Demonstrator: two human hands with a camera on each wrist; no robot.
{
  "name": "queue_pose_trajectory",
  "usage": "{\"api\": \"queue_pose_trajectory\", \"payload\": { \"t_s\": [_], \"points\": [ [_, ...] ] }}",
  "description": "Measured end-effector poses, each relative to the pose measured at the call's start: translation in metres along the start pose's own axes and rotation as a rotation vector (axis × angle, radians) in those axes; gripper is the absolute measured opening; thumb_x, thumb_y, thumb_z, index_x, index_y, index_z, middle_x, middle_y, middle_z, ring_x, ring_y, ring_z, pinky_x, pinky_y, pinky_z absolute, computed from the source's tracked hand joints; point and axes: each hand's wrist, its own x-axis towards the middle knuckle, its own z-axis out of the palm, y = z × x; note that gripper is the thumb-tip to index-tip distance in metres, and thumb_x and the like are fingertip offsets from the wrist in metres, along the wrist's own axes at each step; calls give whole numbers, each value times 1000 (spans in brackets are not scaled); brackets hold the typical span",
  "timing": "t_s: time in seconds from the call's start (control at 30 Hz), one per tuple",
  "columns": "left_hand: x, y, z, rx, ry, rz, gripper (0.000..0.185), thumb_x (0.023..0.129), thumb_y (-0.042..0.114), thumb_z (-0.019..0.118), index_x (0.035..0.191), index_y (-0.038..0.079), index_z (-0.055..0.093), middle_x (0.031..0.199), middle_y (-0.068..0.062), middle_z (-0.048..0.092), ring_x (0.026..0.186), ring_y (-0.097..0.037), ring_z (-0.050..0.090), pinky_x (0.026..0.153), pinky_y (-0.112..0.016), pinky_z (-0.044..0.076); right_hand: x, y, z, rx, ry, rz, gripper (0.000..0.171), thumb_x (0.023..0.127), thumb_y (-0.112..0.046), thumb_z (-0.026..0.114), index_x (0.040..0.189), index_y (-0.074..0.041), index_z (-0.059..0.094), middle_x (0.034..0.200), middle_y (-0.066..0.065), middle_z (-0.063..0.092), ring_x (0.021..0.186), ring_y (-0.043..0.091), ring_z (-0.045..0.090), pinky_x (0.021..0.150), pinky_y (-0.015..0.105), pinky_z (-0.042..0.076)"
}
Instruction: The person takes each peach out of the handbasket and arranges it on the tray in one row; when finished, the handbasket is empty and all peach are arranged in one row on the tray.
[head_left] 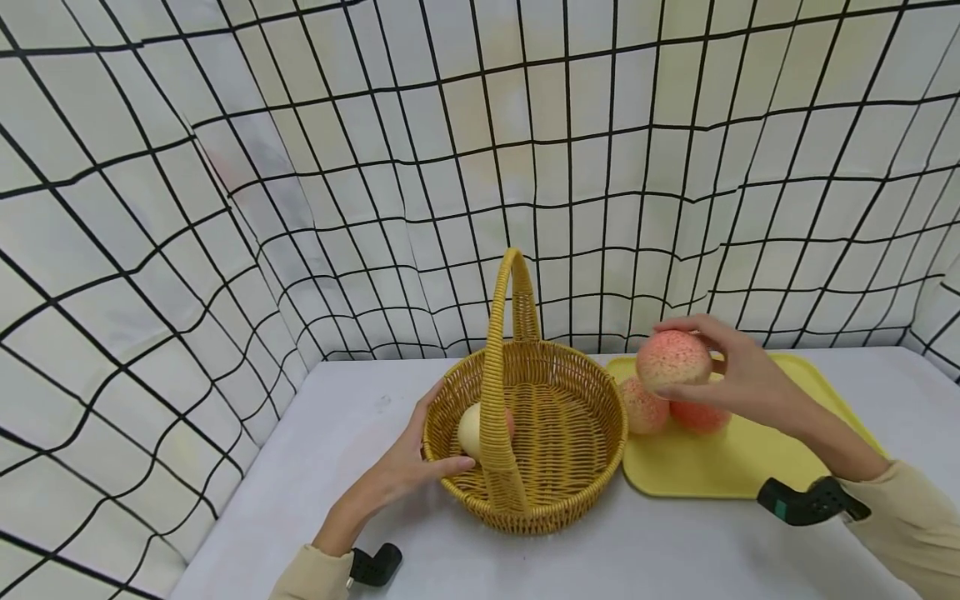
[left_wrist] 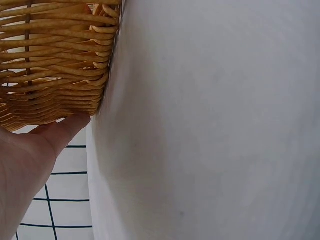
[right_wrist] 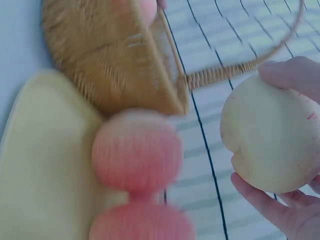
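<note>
A woven yellow basket [head_left: 570,492] with a tall handle [head_left: 501,350] stands on the white table, one pale peach [head_left: 471,430] inside it. My left hand [head_left: 408,467] grips the basket's left rim, thumb over the edge; in the left wrist view the thumb [left_wrist: 67,131] presses the basket wall [left_wrist: 55,70]. My right hand [head_left: 731,379] holds a pink peach [head_left: 672,360] in its fingers above the yellow tray [head_left: 742,467]; the held peach [right_wrist: 272,135] fills the right wrist view. Two more peaches [head_left: 643,407] [head_left: 701,417] lie on the tray's left part.
A white cloth with a black grid hangs behind and to the left of the table. The tray sits right beside the basket. Bare table [head_left: 360,417] shows left of and in front of the basket, and at the far right [head_left: 900,383].
</note>
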Motion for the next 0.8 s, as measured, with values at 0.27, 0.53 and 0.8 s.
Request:
{"api": "queue_pose_trajectory", "payload": {
  "t_s": [0.27,0.53,0.8],
  "points": [
    [1,-1,1,5,-12,14,117,87,34,85,169,26,1,173,-18,6,157,-45,16,123,-63,21,-40,43,-41,-63,87,90,69,84,-1,86,145,-10,54,135,-19,56,113,-5,55,76,15,54],
    [1,-1,0,20,-7,31,119,86,35,85,169,24,1,173,-18,8,156,-44,20,122,-61,26,-64,77,-55,-113,136,208,70,86,-6,87,146,-8,50,132,-26,50,112,-8,48,76,9,48],
    [0,1,-1,26,-10,29,119,87,35,85,169,24,1,173,-20,9,156,-46,20,121,-62,26,-72,99,-61,-138,59,280,67,86,-15,88,143,-10,53,126,-30,50,107,-15,47,75,14,49]
  ]
}}
